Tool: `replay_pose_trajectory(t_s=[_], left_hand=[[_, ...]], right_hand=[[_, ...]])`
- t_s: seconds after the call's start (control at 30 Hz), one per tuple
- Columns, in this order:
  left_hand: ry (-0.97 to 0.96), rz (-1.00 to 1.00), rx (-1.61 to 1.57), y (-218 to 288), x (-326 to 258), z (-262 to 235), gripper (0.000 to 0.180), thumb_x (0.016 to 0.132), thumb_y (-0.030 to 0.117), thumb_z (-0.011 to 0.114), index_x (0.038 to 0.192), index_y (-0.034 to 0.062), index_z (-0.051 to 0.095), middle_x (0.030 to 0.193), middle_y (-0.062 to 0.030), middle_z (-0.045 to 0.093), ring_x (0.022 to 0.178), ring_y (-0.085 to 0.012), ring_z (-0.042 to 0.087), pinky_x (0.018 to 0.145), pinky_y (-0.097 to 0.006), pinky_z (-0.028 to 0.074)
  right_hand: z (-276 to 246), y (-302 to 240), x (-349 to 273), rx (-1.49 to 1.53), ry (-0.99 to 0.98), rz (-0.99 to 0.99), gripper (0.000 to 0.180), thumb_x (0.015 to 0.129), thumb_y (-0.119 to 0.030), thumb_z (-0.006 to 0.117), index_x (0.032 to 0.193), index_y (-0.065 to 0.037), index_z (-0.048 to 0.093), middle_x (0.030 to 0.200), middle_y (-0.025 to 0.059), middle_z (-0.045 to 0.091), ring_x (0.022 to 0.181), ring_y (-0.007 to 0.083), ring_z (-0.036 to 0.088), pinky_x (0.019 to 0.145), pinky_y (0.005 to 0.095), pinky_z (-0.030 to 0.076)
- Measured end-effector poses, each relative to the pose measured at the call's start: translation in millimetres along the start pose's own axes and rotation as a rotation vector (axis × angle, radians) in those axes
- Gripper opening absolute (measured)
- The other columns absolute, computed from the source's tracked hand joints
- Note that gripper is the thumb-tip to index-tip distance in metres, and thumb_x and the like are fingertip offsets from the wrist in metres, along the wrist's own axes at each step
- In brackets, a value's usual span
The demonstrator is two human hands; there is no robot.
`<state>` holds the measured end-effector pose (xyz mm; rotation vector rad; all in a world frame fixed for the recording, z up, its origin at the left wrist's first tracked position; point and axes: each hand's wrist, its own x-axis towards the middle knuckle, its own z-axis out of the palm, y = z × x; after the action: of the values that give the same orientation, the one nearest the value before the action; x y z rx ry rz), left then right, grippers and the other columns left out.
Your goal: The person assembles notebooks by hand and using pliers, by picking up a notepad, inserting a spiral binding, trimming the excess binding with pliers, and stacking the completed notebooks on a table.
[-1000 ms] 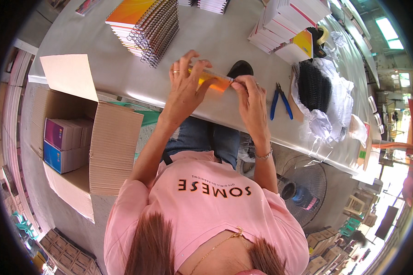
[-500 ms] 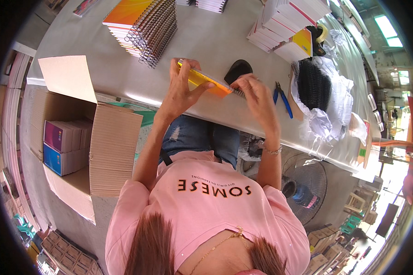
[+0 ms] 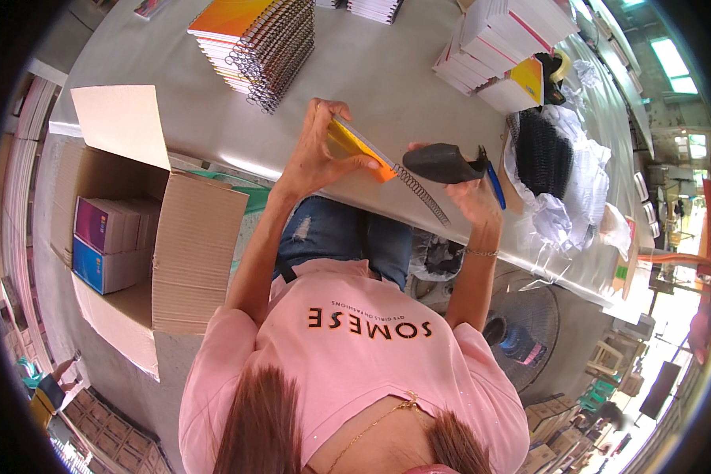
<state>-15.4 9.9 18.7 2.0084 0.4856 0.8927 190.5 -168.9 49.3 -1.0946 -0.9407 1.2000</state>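
The left hand (image 3: pixel 312 154) now lifts the orange notebook (image 3: pixel 361 147) higher and tilts it on edge above the table (image 3: pixel 387 79), fingers and thumb pinching its cover; its wire spiral (image 3: pixel 420 192) hangs toward the lap. The right hand (image 3: pixel 472 192) has let go and sits beside the spiral, half curled under a black pad (image 3: pixel 442 163).

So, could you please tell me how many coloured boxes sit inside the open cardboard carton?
2 show: a purple box on top and a blue box under it, against the far wall of the cardboard carton. The flap may hide more.
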Motion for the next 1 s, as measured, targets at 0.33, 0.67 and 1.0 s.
replay_pose_trajectory(t_s=[0.33,0.67,1.0], left_hand=[[-0.011,0.02,0.006,2,1,1,0.074,0.055,0.026,0.094,0.107,0.0087,0.045,0.103,-0.0072,0.044,0.101,-0.0244,0.047,0.089,-0.035,0.041],[-0.045,0.033,-0.024,-2,2,-2,0.071,0.058,0.029,0.093,0.108,0.0067,0.047,0.104,-0.0091,0.045,0.101,-0.028,0.048,0.088,-0.037,0.043],[-0.055,0.076,-0.015,6,0,10,0.074,0.059,0.024,0.093,0.114,0.0089,0.046,0.107,-0.0074,0.045,0.105,-0.0239,0.047,0.09,-0.034,0.041]], right_hand=[[-1,10,-3,-0.313,0.001,-0.039,0.037,0.087,-0.019,0.072,0.117,-0.002,0.057,0.128,0.0165,0.055,0.117,0.0264,0.055,0.096,0.0375,0.049],[25,-5,-2,-1.107,0.348,-0.079,0.037,0.078,-0.008,0.075,0.111,-0.002,0.06,0.124,0.0156,0.053,0.114,0.0302,0.056,0.094,0.0356,0.048],[26,1,-12,-1.128,0.232,-0.004,0.062,0.069,-0.036,0.084,0.12,-0.008,0.062,0.142,0.0158,0.043,0.125,0.0368,0.049,0.104,0.0432,0.041]])
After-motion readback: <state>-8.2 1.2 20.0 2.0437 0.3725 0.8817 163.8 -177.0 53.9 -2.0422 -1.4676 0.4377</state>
